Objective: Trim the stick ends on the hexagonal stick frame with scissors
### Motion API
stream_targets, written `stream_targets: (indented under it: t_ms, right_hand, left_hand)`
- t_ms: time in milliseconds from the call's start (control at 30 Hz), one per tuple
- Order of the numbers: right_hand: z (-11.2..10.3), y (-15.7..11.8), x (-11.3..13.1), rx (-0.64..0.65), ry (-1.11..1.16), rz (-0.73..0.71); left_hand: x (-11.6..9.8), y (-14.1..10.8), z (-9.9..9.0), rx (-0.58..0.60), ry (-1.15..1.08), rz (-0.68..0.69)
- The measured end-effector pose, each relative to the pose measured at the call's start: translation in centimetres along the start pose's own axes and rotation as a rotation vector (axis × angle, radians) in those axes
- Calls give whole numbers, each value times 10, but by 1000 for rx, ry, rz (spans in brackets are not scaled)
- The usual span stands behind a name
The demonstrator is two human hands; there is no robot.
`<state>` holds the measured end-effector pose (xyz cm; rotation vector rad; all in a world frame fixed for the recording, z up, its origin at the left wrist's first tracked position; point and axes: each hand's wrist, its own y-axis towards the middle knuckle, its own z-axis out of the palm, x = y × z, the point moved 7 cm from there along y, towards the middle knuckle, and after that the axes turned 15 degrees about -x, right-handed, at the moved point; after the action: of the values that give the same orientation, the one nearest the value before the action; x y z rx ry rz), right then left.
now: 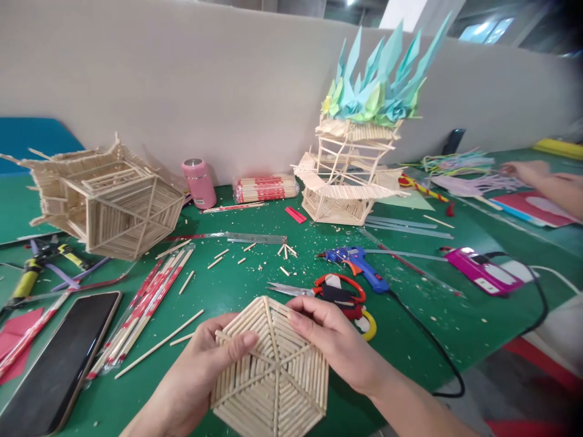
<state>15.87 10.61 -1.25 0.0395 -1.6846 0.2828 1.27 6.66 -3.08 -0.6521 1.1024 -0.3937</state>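
A hexagonal panel of glued wooden sticks (296, 388) is held over the table's front edge, its ribs meeting at the centre. My left hand (204, 370) grips its left side, thumb on the upper face. At the upper right edge my right hand (332, 340) closes on the same panel, thumb on top and fingers behind. Just beyond the right hand lie scissors with orange handles (337, 288) and a blue hot glue gun (355, 264). Left of my left hand are a loose chopstick (159, 344) and wrapped chopsticks (146, 303).
A tipped stick pavilion (136, 218) lies at left; another stick tower (346, 176) with blue paper petals stands behind. A pink flask (199, 184), a black phone (59, 364), pliers (27, 279) and a magenta power strip (483, 270) surround me. Another person's hand (528, 173) is at far right.
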Motion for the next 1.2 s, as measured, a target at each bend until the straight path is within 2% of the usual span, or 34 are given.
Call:
stream_targets:
  t_ms: [133, 200, 300, 367, 600, 767, 933, 1100, 1200]
  right_hand:
    - [-2, -2, 8, 13, -66, -51]
    - [-7, -3, 20, -32, -186, -182]
    - [-7, -5, 40, -125, -433, -464]
    - [-3, -4, 46, -153, -510, -560]
    - [-2, 5, 43, -209, -400, -562]
    - [-16, 13, 42, -283, -367, -480]
    - [-55, 25, 45, -418, -163, -380]
    - [-130, 27, 55, -782, 131, -381]
    - [-169, 18, 59, -963, 199, -413]
  left_hand:
    - [2, 1, 4, 17, 13, -9]
    - [3, 1, 4, 9, -11, -25]
    - [5, 3, 3, -17, 0, -28]
    - [5, 2, 5, 1, 29, -9]
    - [8, -3, 7, 53, 18, -53]
    - [6, -3, 5, 44, -2, -71]
    - [4, -1, -2, -33, -8, -64]
    - [3, 3, -5, -35, -15, -63]
    - [1, 5, -7, -55, 3, -65]
